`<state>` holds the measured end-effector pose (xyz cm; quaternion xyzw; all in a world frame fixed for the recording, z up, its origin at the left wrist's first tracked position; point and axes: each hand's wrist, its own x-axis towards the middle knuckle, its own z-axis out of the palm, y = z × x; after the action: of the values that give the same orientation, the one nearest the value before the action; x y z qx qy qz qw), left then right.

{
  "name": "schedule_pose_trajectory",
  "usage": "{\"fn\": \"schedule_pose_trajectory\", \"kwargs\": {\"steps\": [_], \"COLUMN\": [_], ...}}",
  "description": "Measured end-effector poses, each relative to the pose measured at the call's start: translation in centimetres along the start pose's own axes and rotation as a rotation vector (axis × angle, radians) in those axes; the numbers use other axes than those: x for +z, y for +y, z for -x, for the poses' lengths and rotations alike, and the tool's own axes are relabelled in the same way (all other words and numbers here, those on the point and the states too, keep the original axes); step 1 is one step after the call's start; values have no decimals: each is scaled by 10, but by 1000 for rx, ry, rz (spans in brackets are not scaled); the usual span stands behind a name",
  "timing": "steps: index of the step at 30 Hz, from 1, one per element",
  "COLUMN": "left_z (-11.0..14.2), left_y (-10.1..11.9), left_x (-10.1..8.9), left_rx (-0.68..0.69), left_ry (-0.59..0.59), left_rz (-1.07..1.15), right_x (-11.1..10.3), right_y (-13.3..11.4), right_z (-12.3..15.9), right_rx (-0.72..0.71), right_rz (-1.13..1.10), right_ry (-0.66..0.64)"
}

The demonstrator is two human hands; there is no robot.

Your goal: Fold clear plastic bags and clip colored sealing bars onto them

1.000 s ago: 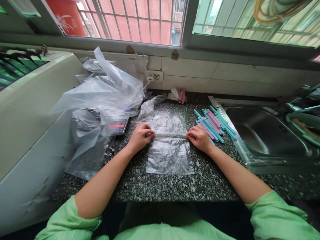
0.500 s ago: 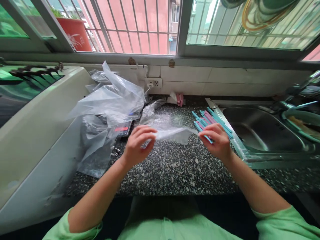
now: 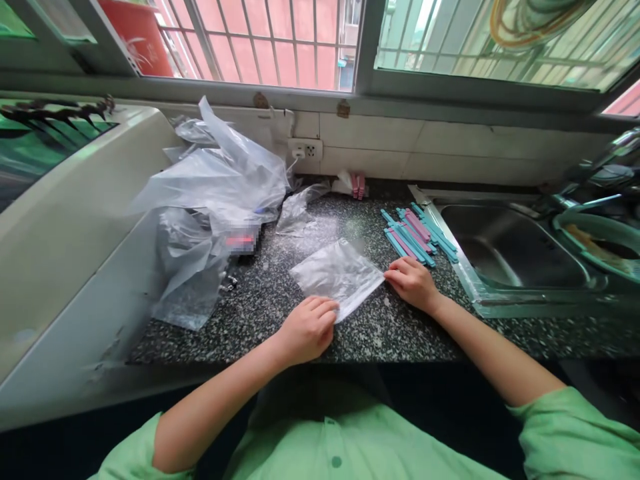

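Note:
A small clear plastic bag (image 3: pixel 336 273) lies folded flat on the speckled dark countertop (image 3: pixel 280 333). My left hand (image 3: pixel 307 327) pinches the bag's near left corner with curled fingers. My right hand (image 3: pixel 413 281) pinches its right corner, fingers bent onto the edge. A bundle of blue and pink plastic sticks (image 3: pixel 415 233) lies just beyond my right hand, beside the sink.
A heap of large clear plastic bags (image 3: pixel 210 193) covers the left of the counter, over a small scale (image 3: pixel 240 240). A steel sink (image 3: pixel 505 257) sits at right with a green basin (image 3: pixel 600 240). A white appliance (image 3: pixel 65 233) stands at left. A wall socket (image 3: pixel 304 150) is behind.
The bag was spread flat, then lifted in both hands. Now it lies folded on the counter, nearer to me and turned at an angle, with both hands still on its corners.

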<state>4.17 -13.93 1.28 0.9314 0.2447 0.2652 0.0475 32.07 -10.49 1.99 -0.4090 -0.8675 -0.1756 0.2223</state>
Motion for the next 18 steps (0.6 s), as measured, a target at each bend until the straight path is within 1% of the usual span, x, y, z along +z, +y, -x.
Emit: {"fn": "schedule_pose_trajectory", "kwargs": {"steps": [4,6,8,10,11,13,15,18], "left_z": [-1,-6,-14,-26,-32,-42,-48,-46], "left_y": [3,-2,-15,-37,-49,-72,-90,-102], "left_x": [-4,-9,-15,-19,-20,-20,-16,-8], "left_rx": [-32,-64,-134,-233,-251,-188,-139,-165], "left_ry": [-22,-7,60,156,171,107,31,-26], "left_rz": [47,82,79,8,-47,-105,-137,-136], "right_x": [6,9,11,11,10,8,6,6], "right_y": [3,5,5,5,3,0,-4,-7], "right_z": [-8,-11,-12,-11,-10,-8,-7,-5], "right_rx": [-9,-15,2,44,68,86,42,-10], "right_rz": [49,55,43,8,-15,-66,-113,-139], "right_ry": [-33,-47,-42,-16,3,30,21,-53]}}
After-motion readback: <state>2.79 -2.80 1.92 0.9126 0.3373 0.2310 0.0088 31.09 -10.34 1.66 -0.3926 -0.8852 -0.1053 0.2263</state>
